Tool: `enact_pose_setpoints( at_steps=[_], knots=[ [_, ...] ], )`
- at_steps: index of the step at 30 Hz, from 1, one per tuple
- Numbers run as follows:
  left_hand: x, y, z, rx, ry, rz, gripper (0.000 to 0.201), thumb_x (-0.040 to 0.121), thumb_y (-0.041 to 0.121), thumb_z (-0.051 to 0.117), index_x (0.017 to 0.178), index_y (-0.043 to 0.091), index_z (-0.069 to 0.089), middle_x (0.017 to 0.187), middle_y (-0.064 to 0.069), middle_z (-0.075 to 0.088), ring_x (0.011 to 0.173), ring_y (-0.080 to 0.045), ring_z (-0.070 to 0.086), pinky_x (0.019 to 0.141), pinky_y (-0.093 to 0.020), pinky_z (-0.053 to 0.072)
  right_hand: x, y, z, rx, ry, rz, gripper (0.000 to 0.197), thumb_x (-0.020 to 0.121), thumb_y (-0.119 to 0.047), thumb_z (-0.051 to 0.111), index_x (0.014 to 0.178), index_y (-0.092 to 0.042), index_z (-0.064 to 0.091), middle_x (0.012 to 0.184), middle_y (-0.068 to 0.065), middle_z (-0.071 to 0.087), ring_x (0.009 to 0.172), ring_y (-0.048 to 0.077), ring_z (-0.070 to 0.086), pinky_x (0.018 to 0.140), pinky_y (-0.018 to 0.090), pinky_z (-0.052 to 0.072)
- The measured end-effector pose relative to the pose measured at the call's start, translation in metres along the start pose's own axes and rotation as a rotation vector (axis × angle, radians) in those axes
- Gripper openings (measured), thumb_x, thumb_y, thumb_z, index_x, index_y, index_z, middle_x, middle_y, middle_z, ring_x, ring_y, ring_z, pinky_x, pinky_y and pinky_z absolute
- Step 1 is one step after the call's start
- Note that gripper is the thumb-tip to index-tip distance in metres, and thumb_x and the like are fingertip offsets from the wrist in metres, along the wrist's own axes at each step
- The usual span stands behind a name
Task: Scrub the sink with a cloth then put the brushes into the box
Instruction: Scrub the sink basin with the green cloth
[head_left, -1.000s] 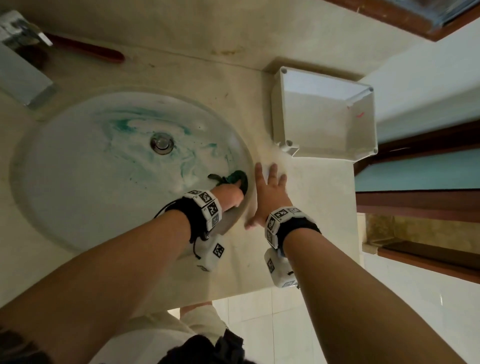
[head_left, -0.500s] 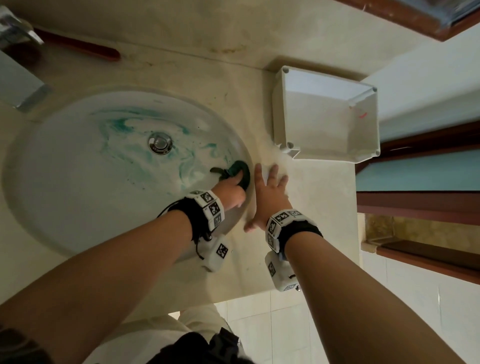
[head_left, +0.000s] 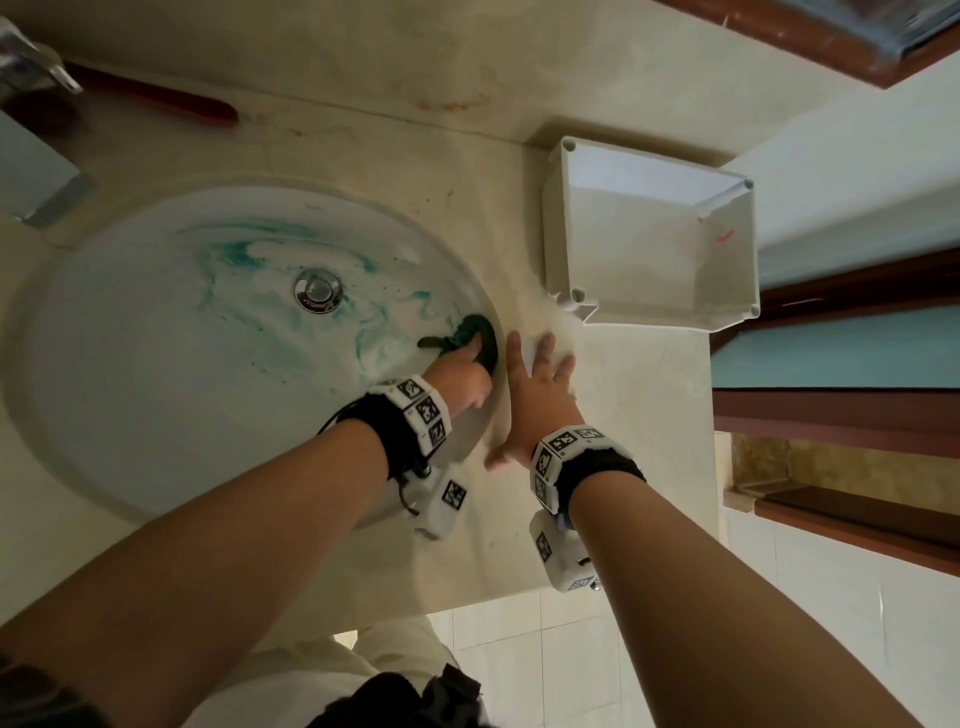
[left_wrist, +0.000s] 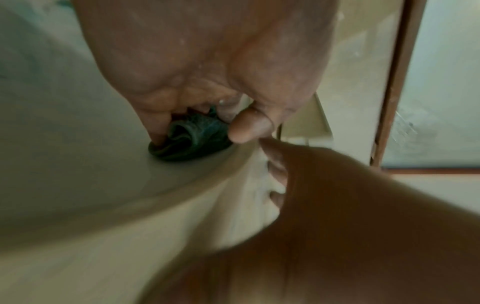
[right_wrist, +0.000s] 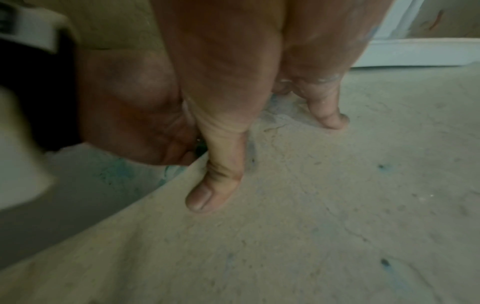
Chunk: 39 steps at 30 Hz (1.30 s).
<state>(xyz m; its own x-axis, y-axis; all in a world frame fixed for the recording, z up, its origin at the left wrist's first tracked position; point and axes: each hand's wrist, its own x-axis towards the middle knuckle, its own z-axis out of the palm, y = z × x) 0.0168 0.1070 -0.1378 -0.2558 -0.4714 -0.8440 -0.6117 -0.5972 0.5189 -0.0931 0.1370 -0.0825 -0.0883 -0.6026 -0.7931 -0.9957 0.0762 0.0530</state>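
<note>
A round white sink (head_left: 156, 415) smeared with teal cleaner is set into a beige counter (head_left: 639, 415). My left hand (head_left: 462, 379) grips a bunched dark green cloth (head_left: 475, 332) and presses it against the sink's right inner wall, just below the rim; the left wrist view shows the fingers curled round the cloth (left_wrist: 192, 139). My right hand (head_left: 535, 389) lies flat on the counter beside the rim, fingers spread, with its thumb (right_wrist: 215, 185) near the sink edge. An empty white plastic box (head_left: 649, 239) stands on the counter to the right. A red-handled brush (head_left: 156, 98) lies behind the sink.
A chrome tap (head_left: 31, 130) stands at the far left behind the basin. The metal drain plug (head_left: 318, 290) sits in the sink's middle. The counter ends just right of the box, with a tiled floor (head_left: 571, 665) below and a wooden frame (head_left: 831, 400) beyond.
My left hand has pushed the cloth a little farther up the sink's right wall towards the rim. My right hand has stayed flat on the counter.
</note>
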Motion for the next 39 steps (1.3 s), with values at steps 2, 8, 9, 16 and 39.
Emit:
enact_pose_setpoints(
  at_steps=[2,8,9,16,39],
  knots=[
    [0.003,0.004,-0.011,0.019,0.042,0.016,0.088,0.091,0.000,0.054,0.154,0.025,-0.003,0.158,-0.020,0.015,0.138,-0.038,0.032,0.109,-0.040,0.035,0.000,0.002,0.000,0.005,0.005,-0.003,0.155,0.054,-0.034,0.094,0.148,-0.027,-0.029,0.153,0.017,-0.035,0.140,0.050,-0.022,0.113,0.064,0.021],
    [-0.023,-0.005,0.003,-0.197,-0.037,0.040,0.094,0.075,-0.009,0.051,0.152,0.032,0.019,0.157,-0.010,0.020,0.141,-0.028,0.027,0.105,-0.027,0.033,-0.002,0.001,-0.002,0.005,-0.008,0.001,0.154,0.055,-0.032,0.094,0.147,-0.027,-0.030,0.152,0.016,-0.037,0.140,0.049,-0.024,0.113,0.065,0.020],
    [-0.025,-0.008,0.005,-0.211,-0.045,0.046,0.096,0.072,-0.010,0.051,0.152,0.032,0.021,0.156,-0.009,0.022,0.140,-0.027,0.028,0.102,-0.026,0.035,-0.002,0.000,-0.002,0.006,-0.009,0.002,0.154,0.055,-0.032,0.094,0.147,-0.027,-0.030,0.152,0.016,-0.037,0.140,0.049,-0.024,0.113,0.065,0.021],
    [0.014,0.022,-0.025,0.035,0.089,-0.076,0.096,0.087,-0.005,0.056,0.153,0.030,-0.005,0.158,-0.017,0.016,0.138,-0.037,0.030,0.105,-0.040,0.037,-0.002,0.002,-0.002,0.017,0.002,-0.007,0.155,0.054,-0.033,0.094,0.147,-0.028,-0.030,0.153,0.015,-0.036,0.140,0.048,-0.024,0.113,0.064,0.022],
    [0.012,0.020,-0.014,-0.221,0.058,-0.031,0.104,0.076,-0.013,0.048,0.151,0.043,0.003,0.152,-0.019,0.027,0.129,-0.039,0.043,0.104,-0.046,0.043,-0.003,0.002,-0.002,0.001,0.006,-0.014,0.155,0.054,-0.034,0.094,0.147,-0.029,-0.030,0.153,0.015,-0.036,0.140,0.049,-0.023,0.112,0.064,0.024]
  ],
)
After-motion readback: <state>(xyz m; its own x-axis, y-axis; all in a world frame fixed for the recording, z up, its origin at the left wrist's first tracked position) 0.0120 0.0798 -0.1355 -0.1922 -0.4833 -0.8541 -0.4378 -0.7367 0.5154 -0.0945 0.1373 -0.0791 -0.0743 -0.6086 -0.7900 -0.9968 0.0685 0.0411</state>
